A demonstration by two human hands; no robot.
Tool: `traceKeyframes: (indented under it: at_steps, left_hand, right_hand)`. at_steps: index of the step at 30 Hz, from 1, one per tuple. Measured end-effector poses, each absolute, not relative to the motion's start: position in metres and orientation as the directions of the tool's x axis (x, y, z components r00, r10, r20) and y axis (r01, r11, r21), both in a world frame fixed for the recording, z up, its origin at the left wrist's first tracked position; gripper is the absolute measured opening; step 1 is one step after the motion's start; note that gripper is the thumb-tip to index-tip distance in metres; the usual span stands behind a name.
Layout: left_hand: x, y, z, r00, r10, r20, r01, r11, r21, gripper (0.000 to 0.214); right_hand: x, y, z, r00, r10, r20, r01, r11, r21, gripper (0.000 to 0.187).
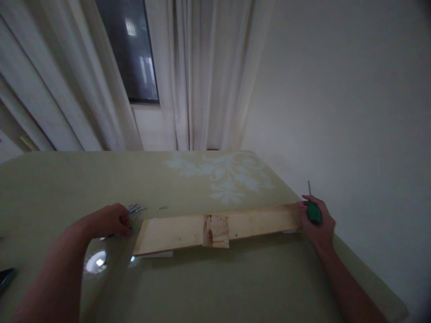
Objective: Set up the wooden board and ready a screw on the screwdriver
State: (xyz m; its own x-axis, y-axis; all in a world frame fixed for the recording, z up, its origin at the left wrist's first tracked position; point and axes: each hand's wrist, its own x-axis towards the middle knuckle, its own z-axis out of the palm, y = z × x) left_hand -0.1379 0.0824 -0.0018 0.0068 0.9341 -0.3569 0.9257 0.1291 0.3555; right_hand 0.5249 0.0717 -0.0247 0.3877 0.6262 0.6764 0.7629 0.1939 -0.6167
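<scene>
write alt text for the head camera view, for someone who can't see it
The right hand holds a green screwdriver at one end of a long board over a table; a smaller wood piece lies across the board's middle. The left hand is beside small metal pieces near the other end.

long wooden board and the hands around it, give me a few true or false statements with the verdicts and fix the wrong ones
1. A rough, squarish brownish wooden piece sits near the middle of the long pale wooden board. True.
2. The right hand holds a green-handled screwdriver with a thin metal shaft. True.
3. The shaft points down onto the board. False: it sticks up past the hand.
4. The left hand is beside a cluster of small silvery metal pieces. True.
5. The left hand grips the board. False: a gap separates them.
6. The curtains are dark blue. False: they are pale cloth curtains.
</scene>
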Motion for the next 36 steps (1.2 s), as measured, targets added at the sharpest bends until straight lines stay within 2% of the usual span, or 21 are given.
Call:
traceKeyframes:
  at_steps: [3, 5, 10, 15, 17, 21, 24, 26, 28, 30, 33, 36]
  left_hand:
    - [-0.139, 0.079, 0.008, 0.09, 0.897, -0.433, 0.891, 0.122, 0.438, 0.036]
    - [-0.139, 0.077, 0.019, 0.128, 0.911, -0.393, 0.841, 0.111, 0.53, 0.032]
    - [-0.113, 0.072, 0.061, 0.185, 0.973, -0.135, 0.684, -0.029, 0.729, 0.037]
    - [-0.044, 0.069, 0.083, 0.177, 0.967, 0.185, 0.46, -0.248, 0.853, 0.039]
    - [-0.015, 0.063, 0.085, 0.203, 0.942, 0.268, 0.382, -0.328, 0.864, 0.033]
    - [0.035, 0.048, 0.096, 0.312, 0.845, 0.435, 0.26, -0.516, 0.816, 0.01]
    - [0.063, 0.04, 0.109, 0.345, 0.754, 0.559, 0.251, -0.648, 0.72, 0.008]
    - [0.077, 0.036, 0.116, 0.312, 0.721, 0.619, 0.314, -0.693, 0.649, 0.01]
    - [0.086, 0.032, 0.118, 0.278, 0.695, 0.663, 0.371, -0.714, 0.593, 0.014]
    - [0.091, 0.026, 0.116, 0.266, 0.683, 0.68, 0.393, -0.721, 0.57, 0.016]
    - [0.094, 0.021, 0.109, 0.254, 0.699, 0.669, 0.388, -0.707, 0.591, 0.02]
    - [0.095, 0.019, 0.101, 0.256, 0.736, 0.627, 0.32, -0.677, 0.663, 0.023]
  right_hand:
    - [0.524, 0.071, -0.024, 0.382, 0.629, 0.677, 0.762, 0.2, -0.616, 0.045]
    - [0.524, 0.071, -0.024, 0.378, 0.629, 0.679, 0.762, 0.204, -0.614, 0.045]
    - [0.525, 0.073, -0.025, 0.368, 0.617, 0.696, 0.765, 0.224, -0.603, 0.043]
    - [0.509, 0.068, -0.016, 0.32, 0.537, 0.78, 0.783, 0.315, -0.537, 0.037]
    - [0.489, 0.061, -0.005, 0.249, 0.533, 0.809, 0.766, 0.403, -0.501, 0.029]
    - [0.42, 0.043, 0.037, -0.04, 0.578, 0.815, 0.619, 0.655, -0.434, 0.009]
    - [0.365, 0.036, 0.083, -0.208, 0.575, 0.791, 0.485, 0.763, -0.427, 0.019]
    - [0.339, 0.035, 0.11, -0.276, 0.601, 0.75, 0.401, 0.781, -0.478, 0.028]
    - [0.324, 0.037, 0.128, -0.319, 0.674, 0.666, 0.246, 0.738, -0.629, 0.037]
    - [0.318, 0.04, 0.134, -0.349, 0.695, 0.628, 0.134, 0.701, -0.701, 0.039]
    - [0.317, 0.042, 0.128, -0.388, 0.659, 0.644, 0.08, 0.721, -0.689, 0.038]
    - [0.32, 0.044, 0.12, -0.419, 0.629, 0.655, 0.082, 0.745, -0.662, 0.034]
